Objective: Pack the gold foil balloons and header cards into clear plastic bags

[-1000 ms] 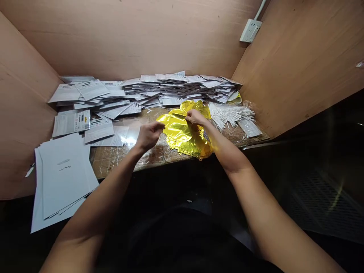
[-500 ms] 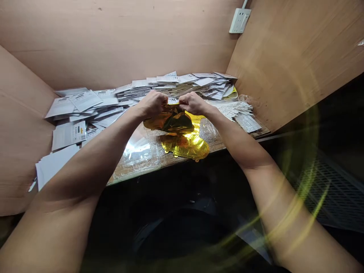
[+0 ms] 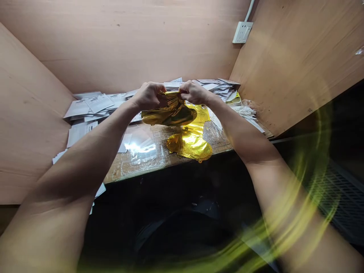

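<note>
A crumpled gold foil balloon (image 3: 170, 115) hangs from both my hands above the table, and its lower lobe (image 3: 189, 146) rests on the table top. My left hand (image 3: 148, 96) is shut on the foil's upper left edge. My right hand (image 3: 193, 93) pinches the foil a short way to the right, close to my left hand. Printed white paper packets (image 3: 98, 104) lie in loose piles behind the hands, partly hidden by my arms.
The table top (image 3: 136, 161) is cardboard covered in shiny transparent tape, with a dark drop below its front edge. A bundle of white sticks (image 3: 244, 110) lies at the back right. Wooden panels surround the bench, and a wall socket (image 3: 242, 32) sits high on the right.
My hands have come together from apart and gripped the foil, raising its upper part off the table. The view has shifted, and my left arm now hides more of the paper stacks.
</note>
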A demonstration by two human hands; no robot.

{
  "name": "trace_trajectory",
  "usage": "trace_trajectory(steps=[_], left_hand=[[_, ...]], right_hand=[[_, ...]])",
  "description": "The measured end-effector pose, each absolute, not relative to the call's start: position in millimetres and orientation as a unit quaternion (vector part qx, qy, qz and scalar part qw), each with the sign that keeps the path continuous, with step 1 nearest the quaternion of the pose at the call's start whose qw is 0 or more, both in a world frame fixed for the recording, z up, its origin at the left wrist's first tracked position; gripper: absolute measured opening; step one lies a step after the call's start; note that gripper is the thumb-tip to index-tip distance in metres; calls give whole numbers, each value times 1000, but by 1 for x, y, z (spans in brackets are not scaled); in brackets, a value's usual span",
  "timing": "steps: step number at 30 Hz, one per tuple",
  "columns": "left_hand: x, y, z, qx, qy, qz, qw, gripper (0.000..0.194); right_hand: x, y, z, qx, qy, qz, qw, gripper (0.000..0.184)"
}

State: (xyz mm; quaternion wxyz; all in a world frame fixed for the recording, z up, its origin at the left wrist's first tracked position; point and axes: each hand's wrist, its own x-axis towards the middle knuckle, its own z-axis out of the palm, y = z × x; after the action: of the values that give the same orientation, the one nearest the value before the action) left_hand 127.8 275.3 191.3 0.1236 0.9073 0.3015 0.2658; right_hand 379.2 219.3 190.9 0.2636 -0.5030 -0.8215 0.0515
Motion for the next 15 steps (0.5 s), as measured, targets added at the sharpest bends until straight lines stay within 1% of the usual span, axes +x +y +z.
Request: trace_trajectory(steps=[4,7,9,11,13,15], left_hand=[[118,263,209,922,315,216,71,27],[109,248,209,918,309,250,12,21],[102,235,195,915,286,284,-17,18],[94,221,174,920,255,296,-22,20],[85,210,149,928,233,291,5,27],[76,204,128,923,233,301,53,34]], right_hand=[[368,218,202,-483,-831,4,275,13],[360,204,202,-471,-840,0,268,14],[355,188,192,-474,-843,-10,253,12],[350,171,174,-464,-852,-31,240,13],[350,158,152,-448,-860,-43,241,15],[355,153,132,-443,-857,-33,263,16]])
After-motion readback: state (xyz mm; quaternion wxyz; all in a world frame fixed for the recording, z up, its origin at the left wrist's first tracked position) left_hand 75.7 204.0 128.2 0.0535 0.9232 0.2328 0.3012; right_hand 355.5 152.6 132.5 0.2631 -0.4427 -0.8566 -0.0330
